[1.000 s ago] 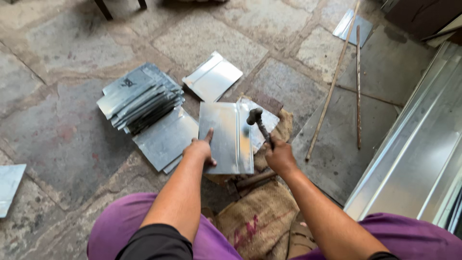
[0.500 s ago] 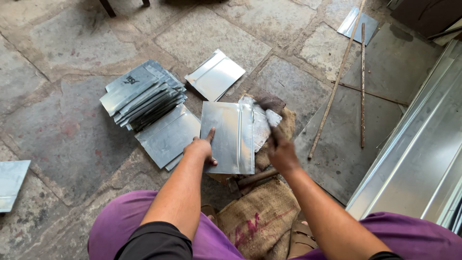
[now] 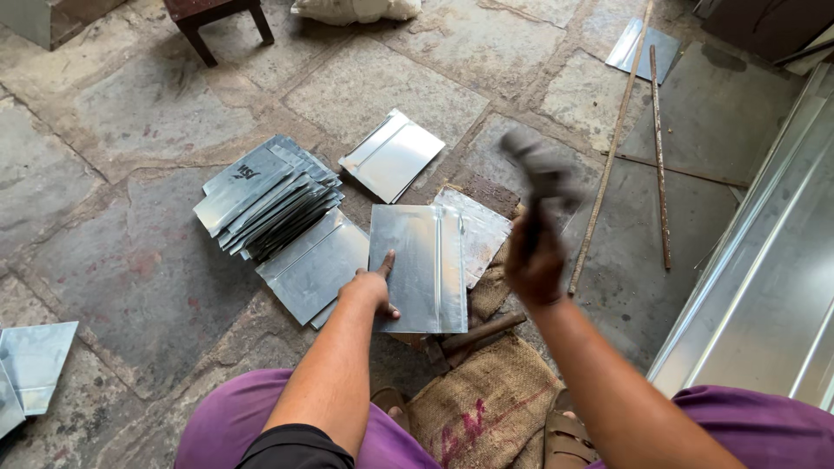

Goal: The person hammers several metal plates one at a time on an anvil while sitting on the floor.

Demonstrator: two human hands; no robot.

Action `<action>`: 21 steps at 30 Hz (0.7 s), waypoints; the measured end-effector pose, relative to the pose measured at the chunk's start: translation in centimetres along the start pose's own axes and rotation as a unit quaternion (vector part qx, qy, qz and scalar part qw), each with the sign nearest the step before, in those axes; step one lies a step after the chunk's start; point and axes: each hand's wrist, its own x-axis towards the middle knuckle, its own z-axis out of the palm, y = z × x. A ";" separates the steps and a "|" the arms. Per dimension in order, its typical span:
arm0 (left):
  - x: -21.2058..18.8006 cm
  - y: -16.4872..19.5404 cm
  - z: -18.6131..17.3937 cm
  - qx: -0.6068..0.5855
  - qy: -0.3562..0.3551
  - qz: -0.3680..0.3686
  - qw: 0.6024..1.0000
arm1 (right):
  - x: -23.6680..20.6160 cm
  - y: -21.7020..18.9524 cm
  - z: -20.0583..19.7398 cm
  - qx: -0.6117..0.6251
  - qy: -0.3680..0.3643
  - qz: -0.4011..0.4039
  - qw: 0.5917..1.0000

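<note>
Left hand [image 3: 372,288] presses flat on a folded metal sheet [image 3: 419,267]; right hand [image 3: 534,265] grips a blurred hammer [image 3: 537,178] raised above it.

Place: we saw a simple sheet-metal workshop, with the work done on the ground.
Floor: rough stone slabs [image 3: 130,113].
Material: a stack of cut metal sheets [image 3: 265,195] and long folded metal profiles [image 3: 764,287].
Padding: burlap sacking [image 3: 491,399] lay under us.

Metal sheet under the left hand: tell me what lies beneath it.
Under the metal sheet show more sheets, a rod and burlap sacking. The left hand presses it; what supports its middle is covered.
</note>
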 end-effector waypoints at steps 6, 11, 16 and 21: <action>0.7 -0.1 -0.1 0.001 0.003 0.011 1.000 | -3.0 1.0 0.6 -0.072 -0.341 0.424 0.836; 0.7 -0.1 0.2 0.000 -0.010 0.004 1.000 | 2.9 -0.1 -0.9 -0.010 -0.142 0.196 0.970; 0.5 -0.1 0.3 0.005 -0.012 0.005 1.000 | 2.1 0.2 -0.6 0.040 0.010 0.022 0.999; 0.2 -0.3 0.3 0.003 -0.001 0.021 1.000 | -3.1 1.2 0.7 -0.019 -0.313 0.406 0.858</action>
